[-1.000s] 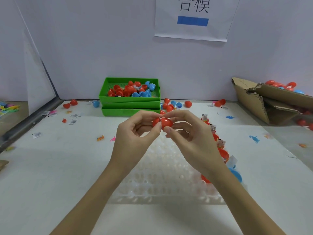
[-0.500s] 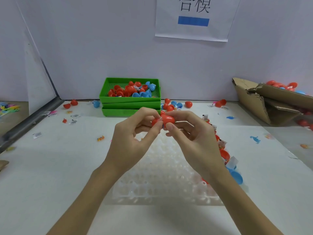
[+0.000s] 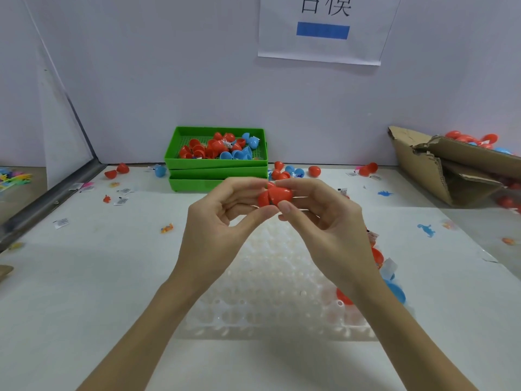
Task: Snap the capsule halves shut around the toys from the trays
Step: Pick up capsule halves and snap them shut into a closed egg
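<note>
Above white table (image 3: 84,277), both hands' fingers (image 3: 265,214) pinch red capsule (image 3: 275,196)

Single head view, looking forward and down across white table (image 3: 84,277), close over hands, back wall (image 3: 169,66) filling top.

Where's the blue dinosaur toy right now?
The blue dinosaur toy lies on the white table at the right, beyond the right hand, before the cardboard box.

A red capsule (image 3: 275,197), its two halves meeting at a visible seam, sits at frame centre, above the clear dimpled tray (image 3: 270,292).
</note>
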Motion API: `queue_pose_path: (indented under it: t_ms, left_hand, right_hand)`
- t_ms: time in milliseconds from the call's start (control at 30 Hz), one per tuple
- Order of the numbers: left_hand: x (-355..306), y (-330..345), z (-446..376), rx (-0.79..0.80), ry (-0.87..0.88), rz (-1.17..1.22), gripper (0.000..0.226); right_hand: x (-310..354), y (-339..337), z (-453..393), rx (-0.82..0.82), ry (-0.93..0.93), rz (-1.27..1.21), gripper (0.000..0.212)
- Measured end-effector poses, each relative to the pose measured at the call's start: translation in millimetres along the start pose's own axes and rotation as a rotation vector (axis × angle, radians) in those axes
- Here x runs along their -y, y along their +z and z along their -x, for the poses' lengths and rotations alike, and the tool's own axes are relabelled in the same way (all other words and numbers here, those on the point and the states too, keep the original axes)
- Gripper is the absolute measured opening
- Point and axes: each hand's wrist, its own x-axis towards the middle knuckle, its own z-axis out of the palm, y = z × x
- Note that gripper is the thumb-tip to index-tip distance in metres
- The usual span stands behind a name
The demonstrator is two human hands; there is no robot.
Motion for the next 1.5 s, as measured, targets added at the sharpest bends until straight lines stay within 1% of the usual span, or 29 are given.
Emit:
queue_pose_path:
  t_ms: [100,267,467,600,733,900,967,1100,1200,1333,1433,1500]
  left_hand:
    - [0.2,-1.8,0.4,-0.035,0.053,-0.006,0.034]
    - [-2.5,0.4,3.2,-0.095,0.127,-0.058,0.038]
    - [-2.0,5.3,6.0,-0.147,0.194,-0.178,0.038]
    - [-1.0,7.3,7.9,-0.169,0.215,-0.211,0.037]
    - [-2.2,8.0,8.2,-0.178,0.216,-0.226,0.036]
    - [-2.5,7.6,7.6,-0.179,0.147,-0.156,0.036]
    - [-2.7,6.3,7.0,-0.162,0.121,-0.127,0.035]
    - [0.0,4.7,5.2,-0.15,0.076,-0.106,0.033]
    - [0.4,4.7,5.2,-0.127,0.113,-0.205,0.033]
    - [1.3,3.2,6.7,-0.065,0.278,-0.449,0.038]
    - [1.9,4.2,8.0,-0.058,0.347,-0.562,0.043]
    - [2.1,5.2,8.8,-0.034,0.378,-0.591,0.044]
  right_hand:
    - [0.7,-0.5,1.2,0.025,-0.02,-0.012,0.03]
    - [2.5,-0.3,1.0,0.034,-0.078,-0.031,0.032]
    - [-0.7,1.8,1.9,0.048,-0.051,-0.135,0.032]
    - [-2.2,3.1,3.4,0.038,-0.009,-0.202,0.031]
    - [-0.2,5.2,4.6,0.017,0.029,-0.236,0.03]
    - [2.1,5.9,5.3,0.02,0.065,-0.29,0.03]
    - [1.4,6.4,5.5,0.02,0.05,-0.262,0.031]
    - [-4.5,8.2,8.1,0.044,0.025,-0.089,0.039]
    - [-5.1,13.4,13.0,0.062,0.031,-0.028,0.04]
    - [-3.2,20.5,17.2,-0.032,0.023,0.11,0.036]
    - [-4.7,19.9,15.2,-0.073,0.072,0.102,0.046]
    - [-4.6,17.3,13.6,-0.064,0.115,0.073,0.045]
